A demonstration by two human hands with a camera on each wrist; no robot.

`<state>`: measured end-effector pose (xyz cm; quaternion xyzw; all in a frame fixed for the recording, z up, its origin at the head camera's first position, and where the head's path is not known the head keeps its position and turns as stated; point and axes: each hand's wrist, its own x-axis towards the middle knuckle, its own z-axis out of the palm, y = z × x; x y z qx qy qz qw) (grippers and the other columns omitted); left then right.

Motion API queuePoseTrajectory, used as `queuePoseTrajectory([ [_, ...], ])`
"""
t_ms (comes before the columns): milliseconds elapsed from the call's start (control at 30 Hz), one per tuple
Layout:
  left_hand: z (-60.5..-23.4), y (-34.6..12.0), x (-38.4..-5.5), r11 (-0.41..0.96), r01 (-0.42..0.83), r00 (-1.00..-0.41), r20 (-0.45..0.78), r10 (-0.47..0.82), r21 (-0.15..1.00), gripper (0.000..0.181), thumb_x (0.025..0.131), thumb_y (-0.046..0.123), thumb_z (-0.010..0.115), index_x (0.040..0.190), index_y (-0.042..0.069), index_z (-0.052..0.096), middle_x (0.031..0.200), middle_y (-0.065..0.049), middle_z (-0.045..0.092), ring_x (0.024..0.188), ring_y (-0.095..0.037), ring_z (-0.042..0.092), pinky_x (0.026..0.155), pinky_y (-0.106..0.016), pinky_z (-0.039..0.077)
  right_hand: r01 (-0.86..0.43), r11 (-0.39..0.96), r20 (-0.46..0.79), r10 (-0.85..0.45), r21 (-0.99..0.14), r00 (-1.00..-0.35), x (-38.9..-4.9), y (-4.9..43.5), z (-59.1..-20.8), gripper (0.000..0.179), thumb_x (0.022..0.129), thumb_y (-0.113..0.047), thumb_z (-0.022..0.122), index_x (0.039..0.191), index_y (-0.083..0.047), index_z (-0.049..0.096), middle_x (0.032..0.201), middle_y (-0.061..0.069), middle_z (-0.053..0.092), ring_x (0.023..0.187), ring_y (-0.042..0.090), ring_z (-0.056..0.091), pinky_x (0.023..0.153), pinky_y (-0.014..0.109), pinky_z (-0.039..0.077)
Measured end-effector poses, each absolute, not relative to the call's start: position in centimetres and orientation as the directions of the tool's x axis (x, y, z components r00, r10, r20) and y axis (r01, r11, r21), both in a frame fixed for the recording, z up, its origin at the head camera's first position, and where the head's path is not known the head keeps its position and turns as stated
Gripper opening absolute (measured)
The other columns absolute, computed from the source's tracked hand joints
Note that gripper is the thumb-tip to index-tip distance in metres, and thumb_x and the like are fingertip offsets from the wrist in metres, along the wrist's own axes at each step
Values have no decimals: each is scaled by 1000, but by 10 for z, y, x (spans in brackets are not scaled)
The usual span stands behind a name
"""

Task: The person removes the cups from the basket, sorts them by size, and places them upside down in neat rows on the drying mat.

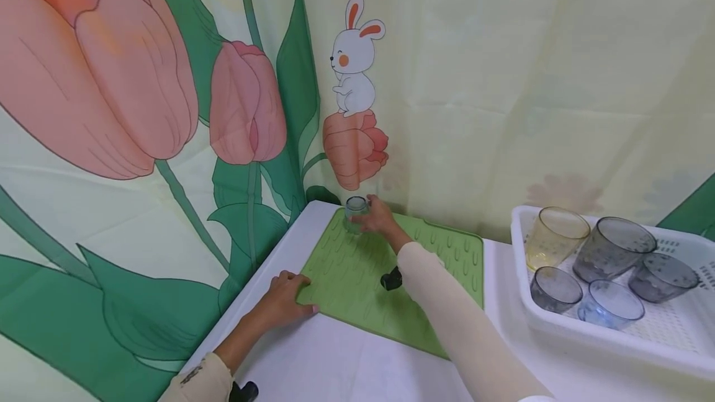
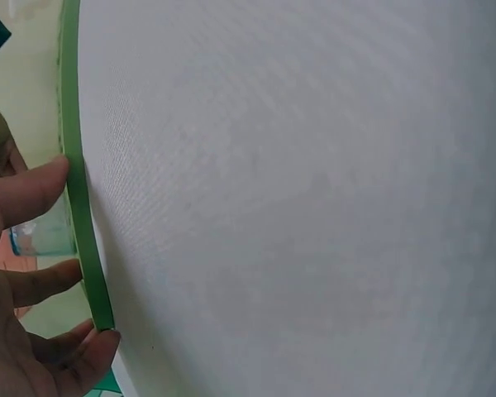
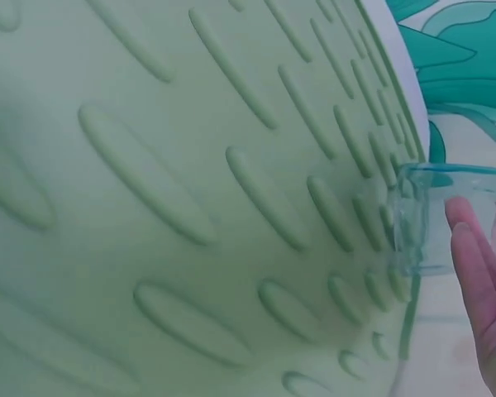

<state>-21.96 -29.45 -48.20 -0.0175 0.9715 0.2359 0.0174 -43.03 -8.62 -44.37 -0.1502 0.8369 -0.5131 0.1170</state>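
Note:
A green silicone drying mat [image 1: 346,284] with raised oval ridges lies on the white table. At its near left corner is my left hand [image 1: 285,299], thumb on the front edge and fingers bent over the left side; in the left wrist view the fingers [image 2: 41,281] hold the mat's edge. Near the mat's far left corner my right hand [image 1: 377,216] holds a small clear glass [image 1: 355,206], its rim upward. In the right wrist view the fingers lie along the side of the glass [image 3: 434,219], whose base is at the ridges.
At the right stands a white plastic basket [image 1: 519,253] with several glasses in it: one amber [image 1: 550,237], one blue [image 1: 611,309], the others grey [image 1: 611,250]. A curtain [image 1: 463,110] printed with tulips and a rabbit hangs behind and left of the table [image 1: 335,352].

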Motion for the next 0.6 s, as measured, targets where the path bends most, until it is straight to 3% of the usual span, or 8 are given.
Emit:
queuePoseTrajectory([
  [100, -481, -294, -220, 889, -35, -999, -41, -18, 456, 59, 78, 33, 85, 125, 5, 65, 128, -23, 52, 116, -36, 49, 86, -53, 52, -156, 473, -33, -368, -867, -929, -430, -81, -438, 84, 91, -25, 75, 156, -5, 25, 158, 18, 37, 94, 36, 73, 94, 38, 55],
  [200, -480, -294, -220, 893, -30, -999, -44, -11, 449, 59, 78, 32, 85, 126, 5, 65, 128, -24, 52, 116, -37, 49, 86, -53, 52, -181, 504, -14, -360, -844, -933, -429, -75, -434, 82, 92, -27, 74, 155, -4, 27, 157, 18, 39, 88, 32, 74, 100, 40, 51],
  [367, -479, -295, -221, 902, -16, -999, -47, 4, 431, 60, 79, 34, 84, 127, 4, 63, 128, -25, 51, 114, -37, 49, 85, -54, 52, -215, 559, 6, -351, -801, -936, -427, -63, -427, 78, 92, -31, 74, 152, -2, 33, 154, 18, 44, 78, 21, 74, 101, 41, 50],
  [600, -480, -293, -221, 908, -10, -999, -53, 13, 418, 61, 80, 34, 83, 128, 3, 63, 127, -26, 51, 113, -38, 49, 84, -54, 52, -252, 622, -9, -384, -741, -923, -415, -44, -415, 72, 93, -34, 72, 148, -1, 40, 146, 19, 52, 83, 26, 75, 103, 45, 48],
])
